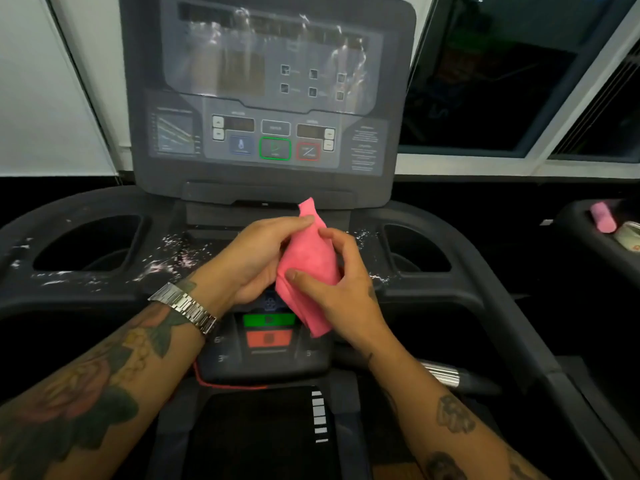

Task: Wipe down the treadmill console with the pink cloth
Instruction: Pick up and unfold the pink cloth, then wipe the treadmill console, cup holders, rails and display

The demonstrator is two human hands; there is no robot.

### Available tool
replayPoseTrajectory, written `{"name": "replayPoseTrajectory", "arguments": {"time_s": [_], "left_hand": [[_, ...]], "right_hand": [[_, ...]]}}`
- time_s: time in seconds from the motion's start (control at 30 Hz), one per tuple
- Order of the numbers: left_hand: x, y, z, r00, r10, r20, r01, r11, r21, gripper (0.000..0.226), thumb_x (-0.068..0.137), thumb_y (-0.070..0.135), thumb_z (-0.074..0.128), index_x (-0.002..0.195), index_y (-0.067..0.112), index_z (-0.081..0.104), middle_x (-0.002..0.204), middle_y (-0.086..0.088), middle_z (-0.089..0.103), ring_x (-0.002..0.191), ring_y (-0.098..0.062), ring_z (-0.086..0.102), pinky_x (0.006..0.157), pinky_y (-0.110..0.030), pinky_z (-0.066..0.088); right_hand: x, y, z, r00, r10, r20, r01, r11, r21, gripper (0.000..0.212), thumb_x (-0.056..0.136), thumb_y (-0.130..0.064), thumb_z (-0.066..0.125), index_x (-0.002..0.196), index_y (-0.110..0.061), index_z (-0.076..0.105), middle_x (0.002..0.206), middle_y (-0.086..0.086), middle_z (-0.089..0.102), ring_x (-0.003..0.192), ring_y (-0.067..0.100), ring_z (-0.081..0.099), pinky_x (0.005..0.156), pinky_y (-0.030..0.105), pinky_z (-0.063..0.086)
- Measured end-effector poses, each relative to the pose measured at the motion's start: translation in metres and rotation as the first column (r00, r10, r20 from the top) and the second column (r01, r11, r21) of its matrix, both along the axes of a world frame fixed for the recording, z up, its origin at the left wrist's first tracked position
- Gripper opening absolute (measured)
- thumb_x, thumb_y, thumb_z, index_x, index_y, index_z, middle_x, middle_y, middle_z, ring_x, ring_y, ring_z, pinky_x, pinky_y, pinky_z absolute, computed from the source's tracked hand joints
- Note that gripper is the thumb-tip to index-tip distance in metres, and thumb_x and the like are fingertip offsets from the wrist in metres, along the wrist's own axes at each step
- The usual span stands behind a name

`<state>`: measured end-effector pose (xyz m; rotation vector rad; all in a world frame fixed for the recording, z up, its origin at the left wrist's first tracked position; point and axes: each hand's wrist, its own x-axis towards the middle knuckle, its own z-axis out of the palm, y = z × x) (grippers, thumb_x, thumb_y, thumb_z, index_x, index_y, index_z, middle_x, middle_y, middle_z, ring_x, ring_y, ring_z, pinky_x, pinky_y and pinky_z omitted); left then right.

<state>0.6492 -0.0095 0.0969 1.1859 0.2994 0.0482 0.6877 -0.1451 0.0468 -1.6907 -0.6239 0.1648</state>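
Note:
A folded pink cloth (309, 261) is held between both hands in the middle of the view, above the lower control pad. My left hand (256, 258) grips its left side, with the fingertips pinching the upper end. My right hand (341, 285) grips its right side, thumb pressed on the front. The dark treadmill console (266, 98) rises behind, its display and button panel streaked with wet foam. White foam flecks also lie on the console tray (166, 258) around the hands.
Two cup holders (91, 247) (415, 249) flank the hands. A pad with green and red buttons (268, 336) sits below the cloth. A neighbouring tray at right holds a pink item (603, 217). Windows and a white wall stand behind.

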Motion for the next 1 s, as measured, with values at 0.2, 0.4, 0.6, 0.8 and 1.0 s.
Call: {"name": "replayPoseTrajectory", "arguments": {"time_s": [0.2, 0.4, 0.6, 0.8, 1.0], "left_hand": [[0.044, -0.012, -0.007, 0.998, 0.031, -0.05, -0.031, 1.0, -0.002, 0.033, 0.096, 0.02, 0.051, 0.116, -0.004, 0.062, 0.107, -0.021, 0.065, 0.095, -0.029, 0.062, 0.076, -0.034, 0.055], [0.069, -0.005, -0.008, 0.995, -0.085, -0.06, 0.093, 0.987, 0.132, 0.02, 0.095, 0.022, 0.054, 0.102, 0.011, 0.069, 0.087, -0.007, 0.071, 0.08, -0.019, 0.068, 0.077, -0.039, 0.056], [0.08, 0.016, -0.009, 0.982, -0.162, -0.1, 0.189, 0.889, 0.416, 0.017, 0.094, 0.026, 0.058, 0.103, 0.02, 0.071, 0.1, -0.001, 0.074, 0.097, -0.017, 0.07, 0.09, -0.04, 0.056], [0.08, 0.033, -0.026, 0.975, -0.219, -0.047, 0.169, 0.585, 0.793, 0.016, 0.084, 0.033, 0.071, 0.098, 0.028, 0.075, 0.092, 0.014, 0.074, 0.087, -0.001, 0.068, 0.085, -0.023, 0.049], [0.061, 0.036, -0.046, 0.982, -0.185, -0.042, 0.112, 0.385, 0.916, 0.013, 0.081, 0.033, 0.073, 0.092, 0.028, 0.076, 0.092, 0.014, 0.072, 0.086, 0.001, 0.064, 0.087, -0.024, 0.049]], "right_hand": [[0.04, -0.012, -0.009, 0.999, -0.033, -0.037, 0.033, 0.999, -0.005, 0.056, 0.081, -0.024, 0.076, 0.127, -0.036, 0.047, 0.123, -0.009, 0.064, 0.11, 0.006, 0.062, 0.097, 0.039, 0.051], [0.07, -0.022, -0.009, 0.992, -0.125, 0.029, 0.127, 0.989, -0.08, 0.032, 0.092, -0.024, 0.063, 0.123, -0.028, 0.055, 0.112, -0.009, 0.066, 0.102, 0.007, 0.063, 0.092, 0.037, 0.053], [0.095, -0.031, -0.002, 0.957, -0.286, -0.048, 0.285, 0.958, -0.024, 0.019, 0.093, -0.022, 0.059, 0.11, -0.032, 0.063, 0.104, -0.008, 0.07, 0.093, 0.005, 0.064, 0.086, 0.032, 0.051], [0.117, -0.045, 0.003, 0.937, -0.345, -0.057, 0.343, 0.939, -0.034, 0.018, 0.097, -0.016, 0.057, 0.107, -0.026, 0.067, 0.101, -0.005, 0.072, 0.088, 0.006, 0.063, 0.08, 0.025, 0.048], [0.15, -0.061, 0.008, 0.915, -0.401, 0.032, 0.399, 0.896, -0.194, 0.02, 0.091, -0.03, 0.057, 0.108, -0.033, 0.067, 0.099, -0.009, 0.072, 0.093, 0.013, 0.065, 0.084, 0.035, 0.051]]}}
